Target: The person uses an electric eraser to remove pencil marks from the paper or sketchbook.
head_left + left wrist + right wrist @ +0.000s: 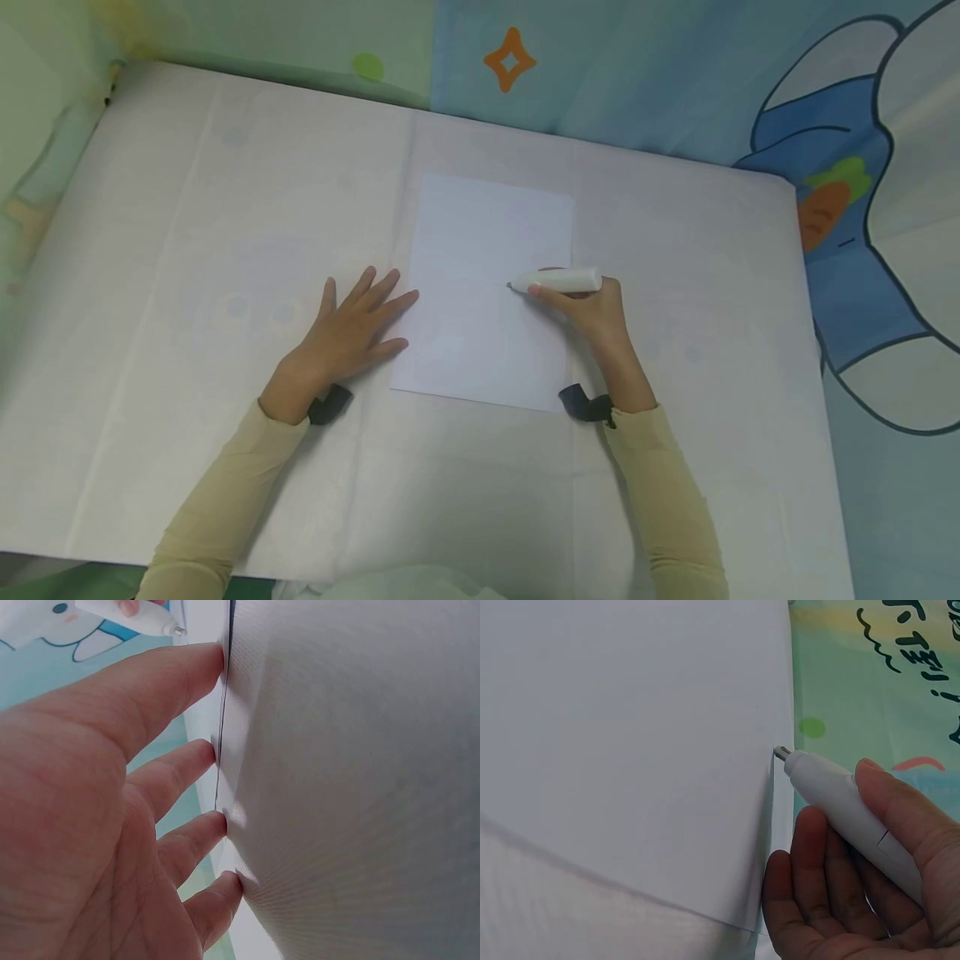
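Observation:
A plain white sheet of paper [480, 333] lies flat in the middle of the table. My right hand [588, 304] holds a thick white pen-shaped tool [562, 280] between thumb and fingers, over the sheet's right side. The small metal tip [781, 752] of the tool points left and meets the paper's surface, as the right wrist view shows. To the left, my left hand [345, 337] has its fingers spread, with the fingertips [206, 754] resting at the sheet's left edge. A faint line runs across the paper near the tip.
A white cloth with creases covers the table [225, 467]. Black wrist pieces [585, 404] sit at both cuffs. Behind the table hangs a printed curtain [637, 75] in blue and green, with a carrot figure [825, 217] at the right.

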`<action>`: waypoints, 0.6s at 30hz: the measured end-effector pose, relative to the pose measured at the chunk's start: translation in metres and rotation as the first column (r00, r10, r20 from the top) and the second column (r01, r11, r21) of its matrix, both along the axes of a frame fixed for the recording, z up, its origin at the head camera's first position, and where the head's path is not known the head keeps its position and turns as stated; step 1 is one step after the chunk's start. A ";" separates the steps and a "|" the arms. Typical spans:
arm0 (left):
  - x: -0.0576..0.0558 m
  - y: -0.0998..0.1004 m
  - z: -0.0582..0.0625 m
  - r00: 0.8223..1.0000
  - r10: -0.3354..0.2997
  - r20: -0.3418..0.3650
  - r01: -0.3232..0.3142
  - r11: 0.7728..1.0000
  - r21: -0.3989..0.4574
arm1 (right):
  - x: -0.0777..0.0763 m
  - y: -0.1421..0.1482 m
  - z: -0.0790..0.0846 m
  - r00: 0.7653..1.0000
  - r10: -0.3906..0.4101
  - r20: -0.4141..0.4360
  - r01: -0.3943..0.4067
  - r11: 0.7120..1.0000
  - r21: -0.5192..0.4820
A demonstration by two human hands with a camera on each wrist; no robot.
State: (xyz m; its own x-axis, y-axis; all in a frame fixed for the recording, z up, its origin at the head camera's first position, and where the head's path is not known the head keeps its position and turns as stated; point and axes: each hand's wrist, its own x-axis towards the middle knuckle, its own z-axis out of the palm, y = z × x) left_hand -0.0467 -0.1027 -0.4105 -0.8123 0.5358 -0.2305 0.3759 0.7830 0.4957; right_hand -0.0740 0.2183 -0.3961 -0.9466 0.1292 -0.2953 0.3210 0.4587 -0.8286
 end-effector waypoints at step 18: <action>0.000 0.000 0.004 1.000 -0.001 0.003 0.001 1.000 -0.004 | 0.001 -0.002 0.002 1.000 0.012 0.010 -0.012 1.000 -0.004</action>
